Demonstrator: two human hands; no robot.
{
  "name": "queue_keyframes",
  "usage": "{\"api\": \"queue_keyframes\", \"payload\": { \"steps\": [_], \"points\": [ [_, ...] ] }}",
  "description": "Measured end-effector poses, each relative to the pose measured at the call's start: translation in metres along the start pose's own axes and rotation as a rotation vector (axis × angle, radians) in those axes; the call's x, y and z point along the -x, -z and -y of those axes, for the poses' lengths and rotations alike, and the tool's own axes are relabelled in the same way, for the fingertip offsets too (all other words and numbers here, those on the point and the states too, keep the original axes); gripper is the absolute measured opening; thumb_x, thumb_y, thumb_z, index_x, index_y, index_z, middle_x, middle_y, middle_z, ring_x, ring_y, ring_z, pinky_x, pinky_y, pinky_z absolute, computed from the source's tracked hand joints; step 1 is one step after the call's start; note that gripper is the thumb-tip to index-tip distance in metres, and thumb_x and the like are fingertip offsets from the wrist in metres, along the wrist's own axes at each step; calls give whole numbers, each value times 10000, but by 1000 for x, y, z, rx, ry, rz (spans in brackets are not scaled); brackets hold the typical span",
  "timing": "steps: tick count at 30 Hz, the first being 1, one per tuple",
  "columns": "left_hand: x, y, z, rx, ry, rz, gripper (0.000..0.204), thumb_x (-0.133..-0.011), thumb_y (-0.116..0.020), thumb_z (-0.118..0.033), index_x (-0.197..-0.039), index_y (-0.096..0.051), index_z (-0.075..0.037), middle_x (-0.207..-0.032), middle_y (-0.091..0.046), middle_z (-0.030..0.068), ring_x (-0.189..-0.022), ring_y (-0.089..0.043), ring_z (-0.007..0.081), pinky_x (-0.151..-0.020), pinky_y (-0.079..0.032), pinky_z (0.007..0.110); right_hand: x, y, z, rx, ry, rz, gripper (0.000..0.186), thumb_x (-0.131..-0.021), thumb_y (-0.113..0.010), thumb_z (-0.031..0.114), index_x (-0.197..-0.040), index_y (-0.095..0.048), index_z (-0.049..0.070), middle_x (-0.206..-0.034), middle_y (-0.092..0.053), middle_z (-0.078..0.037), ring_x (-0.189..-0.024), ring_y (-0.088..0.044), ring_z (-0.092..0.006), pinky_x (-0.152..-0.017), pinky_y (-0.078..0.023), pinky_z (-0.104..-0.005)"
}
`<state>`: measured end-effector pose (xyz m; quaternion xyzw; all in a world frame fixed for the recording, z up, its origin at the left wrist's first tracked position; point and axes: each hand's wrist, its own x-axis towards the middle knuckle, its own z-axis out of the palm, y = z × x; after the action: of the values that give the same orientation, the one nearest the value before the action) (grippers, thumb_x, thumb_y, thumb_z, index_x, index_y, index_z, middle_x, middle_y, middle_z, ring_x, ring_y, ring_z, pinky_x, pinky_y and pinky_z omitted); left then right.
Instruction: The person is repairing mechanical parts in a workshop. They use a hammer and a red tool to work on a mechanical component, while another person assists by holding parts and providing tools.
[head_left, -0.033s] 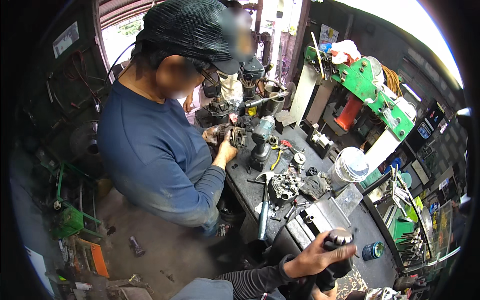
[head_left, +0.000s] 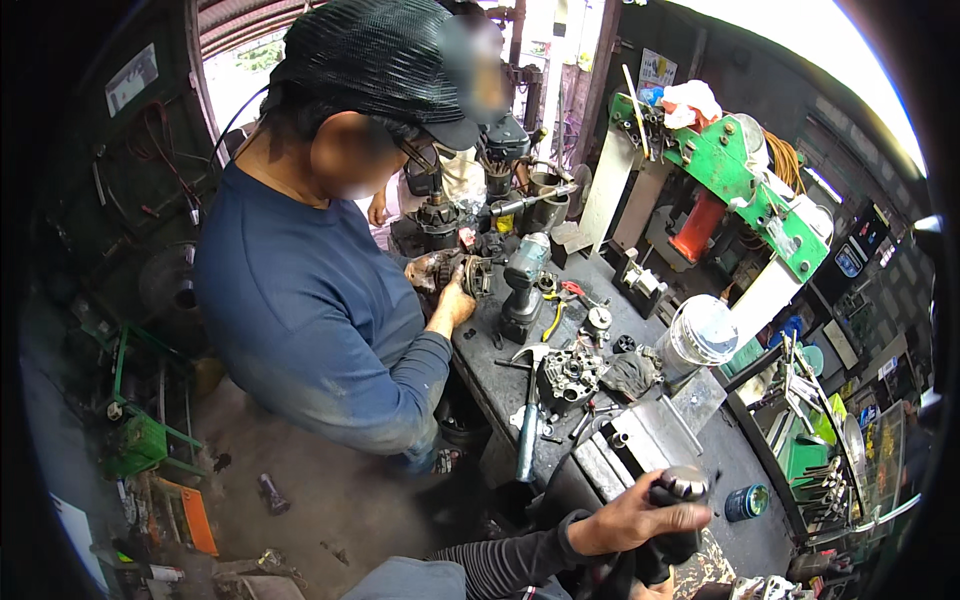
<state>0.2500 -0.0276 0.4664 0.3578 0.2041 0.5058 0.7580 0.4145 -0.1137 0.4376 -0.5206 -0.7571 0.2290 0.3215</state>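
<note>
Gripping black part (head_left: 676,546) by its upper end in left hand (head_left: 632,520), with fingers wrapped nearly closed below the ridged metal top. Held toward near end of tabletop (head_left: 760,545), right of vise (head_left: 600,465), left of blue jar (head_left: 746,502); cannot tell height above surface. Slanting along its long axis, with metal top toward far end of tabletop, lower end back toward the body and slightly left. Nearer of the 2: left hand, directly on the part. Just beside lower end: right hand (head_left: 655,588), mostly hidden; cannot tell how far closed or whether touching. Farther right, at near end: 1 metal housing (head_left: 768,588).
</note>
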Motion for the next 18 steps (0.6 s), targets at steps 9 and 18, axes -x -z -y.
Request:
{"api": "queue_keyframes", "payload": {
  "steps": [9, 18],
  "points": [
    [1, 12, 17, 79, 100, 382, 683, -876, -849, -243, -1398, -477, -7, -1186, -614, 40, -1102, -556, 110, -1023, -463, 310, 2, -6, 4, -81, -64, -24, 251, -945, -592, 8, -1184, -655, -42, -1056, -721, -185, -928, -699, -308, -841, -544, -405],
    [-8, -9, -17, -110, -339, -88, 503, -922, -809, -158, -1280, -480, -31, -918, -571, -20, -870, -533, 46, -783, -464, 225, 7, -19, -3, -164, -110, -50, 257, -963, -580, -17, -1211, -631, -64, -1066, -724, -160, -931, -701, -252, -834, -549, -366]
  ]
}}
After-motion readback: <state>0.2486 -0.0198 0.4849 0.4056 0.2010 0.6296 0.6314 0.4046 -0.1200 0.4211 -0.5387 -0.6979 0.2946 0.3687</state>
